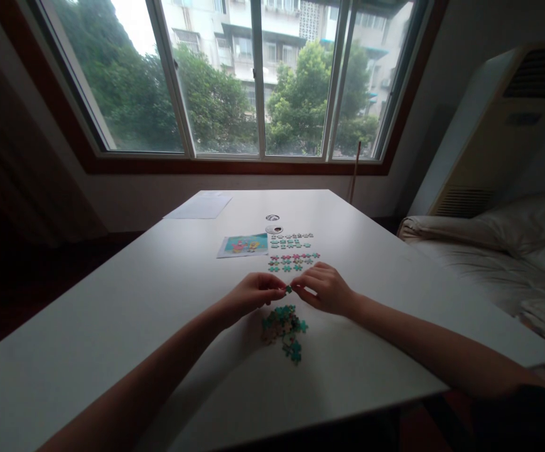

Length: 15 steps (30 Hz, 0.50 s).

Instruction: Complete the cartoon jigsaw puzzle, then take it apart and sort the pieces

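Between the fingertips of both my hands is a small green jigsaw puzzle piece [288,289], held just above the white table. My left hand [256,292] pinches it from the left. From the right, my right hand [324,287] has thumb and forefinger closed at its edge. Nearer to me lies a loose pile of puzzle pieces [282,323], mostly green with some brownish ones. Beyond my hands, rows of separate puzzle pieces [293,257] are laid out, green with some pink. A colourful picture sheet [243,245] lies left of those rows.
The white table [159,314] stretches toward the window. Two small round items [274,230] lie behind the picture sheet. White paper [198,206] rests at the far left corner. A pale sofa [470,251] and a tall floor-standing air conditioner [489,125] stand on the right.
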### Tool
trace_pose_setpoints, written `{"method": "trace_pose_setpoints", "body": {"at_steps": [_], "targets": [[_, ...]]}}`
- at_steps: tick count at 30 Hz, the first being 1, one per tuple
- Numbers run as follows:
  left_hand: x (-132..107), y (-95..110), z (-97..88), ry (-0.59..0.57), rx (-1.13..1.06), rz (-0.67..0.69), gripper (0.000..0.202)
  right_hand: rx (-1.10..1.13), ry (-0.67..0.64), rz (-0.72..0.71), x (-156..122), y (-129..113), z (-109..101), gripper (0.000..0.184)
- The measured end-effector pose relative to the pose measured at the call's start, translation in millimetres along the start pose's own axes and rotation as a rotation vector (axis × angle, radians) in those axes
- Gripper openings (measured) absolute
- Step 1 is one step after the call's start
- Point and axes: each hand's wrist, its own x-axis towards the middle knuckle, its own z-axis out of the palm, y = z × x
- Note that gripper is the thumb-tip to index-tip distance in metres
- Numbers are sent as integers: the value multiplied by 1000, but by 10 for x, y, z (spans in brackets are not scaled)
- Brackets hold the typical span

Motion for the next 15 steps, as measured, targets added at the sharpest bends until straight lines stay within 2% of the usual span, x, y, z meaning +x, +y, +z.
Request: {"method": "trace_pose_setpoints", "body": {"at_steps": [5,15], "targets": [[9,0,-8,31,7,5,19,-5,40,59,-2,24,-7,14],[12,48,-1,78,50,36,18,10,18,36,-27,41,10,12]]}}
